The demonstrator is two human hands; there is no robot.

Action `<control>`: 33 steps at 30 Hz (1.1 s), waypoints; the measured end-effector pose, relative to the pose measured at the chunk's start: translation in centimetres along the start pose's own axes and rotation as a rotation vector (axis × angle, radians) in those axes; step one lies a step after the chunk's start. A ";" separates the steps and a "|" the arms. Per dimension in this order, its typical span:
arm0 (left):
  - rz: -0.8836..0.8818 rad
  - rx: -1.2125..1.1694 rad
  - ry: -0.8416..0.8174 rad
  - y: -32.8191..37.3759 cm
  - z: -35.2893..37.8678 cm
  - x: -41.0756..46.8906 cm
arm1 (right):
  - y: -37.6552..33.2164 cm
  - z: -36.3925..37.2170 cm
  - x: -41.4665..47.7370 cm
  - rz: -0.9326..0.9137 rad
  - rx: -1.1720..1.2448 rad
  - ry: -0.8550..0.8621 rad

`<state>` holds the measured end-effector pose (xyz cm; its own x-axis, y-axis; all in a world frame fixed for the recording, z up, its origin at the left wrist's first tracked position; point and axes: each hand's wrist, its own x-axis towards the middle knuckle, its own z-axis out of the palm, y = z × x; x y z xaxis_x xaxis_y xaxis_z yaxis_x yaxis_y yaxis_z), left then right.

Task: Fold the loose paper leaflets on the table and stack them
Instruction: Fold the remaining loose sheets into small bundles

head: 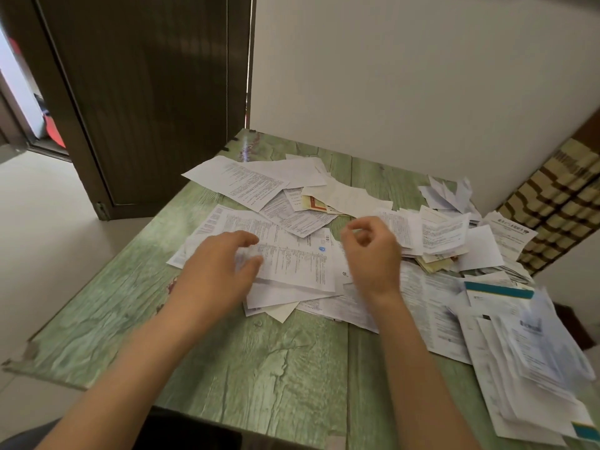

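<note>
Loose printed paper leaflets [292, 261] lie scattered over a green wood-grain table [227, 352]. My left hand [217, 271] hovers over the left edge of a white printed leaflet in the middle, fingers and thumb spread and loosely curved, holding nothing that I can see. My right hand [373, 251] is just right of that leaflet, above the papers, fingers loosely curled with nothing in them. A heap of folded leaflets [444, 235] sits at the right rear. More sheets [526, 362] lie at the near right corner, blurred.
A brown door [146, 92] stands behind the table's left rear corner, and a white wall [406, 76] runs along the back. A woven chair back [558, 196] leans at the right. The near-left part of the table shows bare green surface.
</note>
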<state>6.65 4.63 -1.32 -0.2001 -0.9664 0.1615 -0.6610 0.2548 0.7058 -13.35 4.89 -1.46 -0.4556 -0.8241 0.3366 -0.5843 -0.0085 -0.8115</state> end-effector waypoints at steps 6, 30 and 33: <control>0.067 0.269 -0.216 -0.5 1.5 0.6 | -0.4 2.7 -1.7 -0.219 -0.116 -0.359; 0.198 -0.072 0.310 0.2 0.5 0.5 | -0.8 0.0 0.0 0.288 0.539 0.020; 0.072 -0.405 0.427 0.9 -1.0 0.3 | -0.8 -0.2 0.1 0.309 0.648 -0.074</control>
<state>6.75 4.53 0.01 0.1299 -0.8971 0.4224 -0.3110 0.3676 0.8764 -13.05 4.98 -0.66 -0.4754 -0.8792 0.0314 0.0904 -0.0843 -0.9923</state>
